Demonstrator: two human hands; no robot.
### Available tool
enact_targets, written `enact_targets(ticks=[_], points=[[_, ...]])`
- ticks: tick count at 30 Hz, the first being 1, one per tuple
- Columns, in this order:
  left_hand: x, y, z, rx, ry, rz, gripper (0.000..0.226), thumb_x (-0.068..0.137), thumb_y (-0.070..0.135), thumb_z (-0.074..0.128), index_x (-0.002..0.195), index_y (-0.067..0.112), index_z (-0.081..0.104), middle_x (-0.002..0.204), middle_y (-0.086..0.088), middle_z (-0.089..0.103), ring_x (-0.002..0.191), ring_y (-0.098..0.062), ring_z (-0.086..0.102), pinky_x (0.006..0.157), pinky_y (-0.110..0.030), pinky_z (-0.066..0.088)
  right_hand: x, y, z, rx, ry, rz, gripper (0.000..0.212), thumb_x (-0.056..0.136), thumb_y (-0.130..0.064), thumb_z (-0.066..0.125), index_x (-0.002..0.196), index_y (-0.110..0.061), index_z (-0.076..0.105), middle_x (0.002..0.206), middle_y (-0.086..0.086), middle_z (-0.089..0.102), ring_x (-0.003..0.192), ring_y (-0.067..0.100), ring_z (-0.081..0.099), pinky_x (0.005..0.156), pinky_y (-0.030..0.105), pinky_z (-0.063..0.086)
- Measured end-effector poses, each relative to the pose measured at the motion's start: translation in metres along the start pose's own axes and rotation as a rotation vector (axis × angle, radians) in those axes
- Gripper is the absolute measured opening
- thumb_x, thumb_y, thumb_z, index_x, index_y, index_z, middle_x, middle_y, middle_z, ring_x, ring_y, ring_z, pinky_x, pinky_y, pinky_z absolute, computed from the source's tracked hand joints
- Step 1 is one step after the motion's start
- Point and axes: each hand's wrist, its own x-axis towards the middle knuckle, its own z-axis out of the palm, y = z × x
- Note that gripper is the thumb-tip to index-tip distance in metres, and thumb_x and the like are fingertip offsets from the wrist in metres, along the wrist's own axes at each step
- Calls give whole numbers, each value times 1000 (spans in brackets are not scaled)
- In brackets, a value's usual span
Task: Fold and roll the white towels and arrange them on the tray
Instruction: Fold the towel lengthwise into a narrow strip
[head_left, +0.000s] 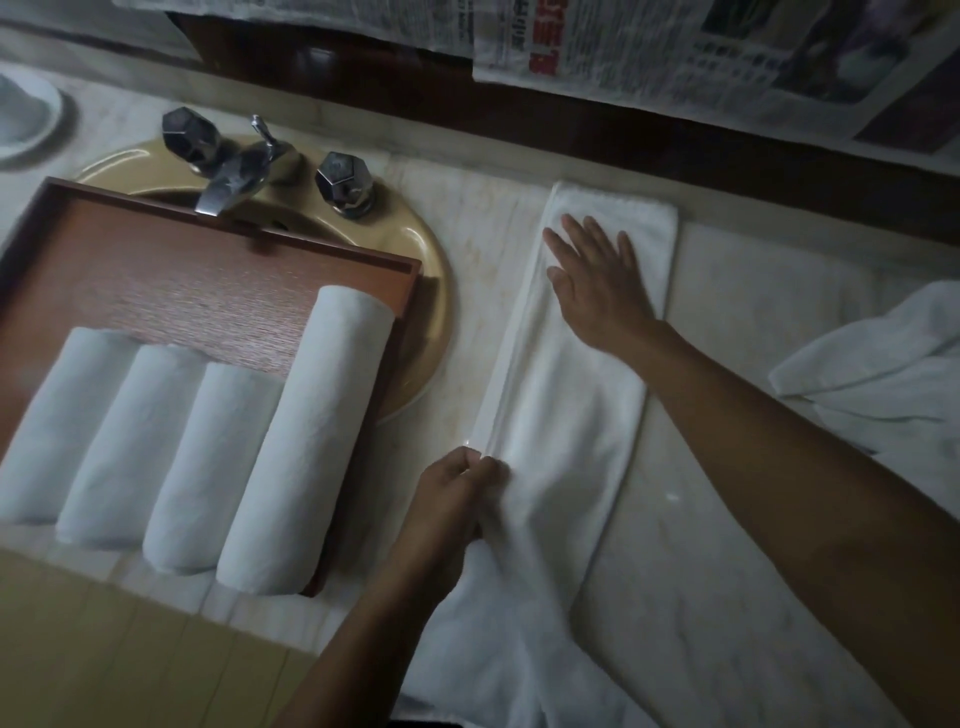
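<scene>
Head view shows the folding step: the right hand (597, 280) lies flat on the folded towel (566, 395) on the counter (467, 218), the left hand (457, 499) pinches its near edge. Rolling likely follows, then placing beside four rolls (208, 457) on the tray (156, 270).

Print shows only on the newspaper sheets (701, 57) up top: dense columns, plus a red headline block (545, 61) w/ pale characters. All too blurred to read, so no legible words, brands or nos.
</scene>
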Motion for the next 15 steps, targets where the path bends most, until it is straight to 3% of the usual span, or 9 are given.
enact_targets(ticks=[2, 5, 10, 15], points=[[2, -9, -5, 173, 132, 109, 26, 80, 32, 73, 74, 14, 56, 63, -4, 64, 58, -23, 56, 52, -32, 40, 0, 1, 1, -3, 7, -4, 57, 108, -47, 20, 162, -29, 24, 171, -2, 16, 158, 22, 9, 126, 56, 9], [6, -20, -12, 462, 306, 215, 22, 89, 38, 72, 80, 24, 58, 66, 0, 69, 60, -17, 64, 53, -31, 47, 2, 4, 2, 1, 11, -16, 56, 108, -46, 22, 162, -29, 25, 171, -2, 16, 158, 22, 10, 126, 55, 8], [10, -20, -10, 637, 369, 240, 24, 93, 43, 67, 84, 25, 55, 72, 6, 66, 68, -14, 63, 61, -32, 49, 7, 3, 3, 1, 46, 0, 55, 109, -47, 25, 160, -28, 30, 170, 2, 20, 158, 26, 11, 126, 58, 10], [10, -19, -10, 676, 362, 257, 26, 95, 44, 67, 84, 25, 53, 69, 5, 65, 67, -15, 62, 62, -34, 51, -49, -34, 7, 155, 312, -41, 41, 103, -35, 53, 141, -21, 60, 152, 11, 50, 145, 31, 41, 122, 56, 22]])
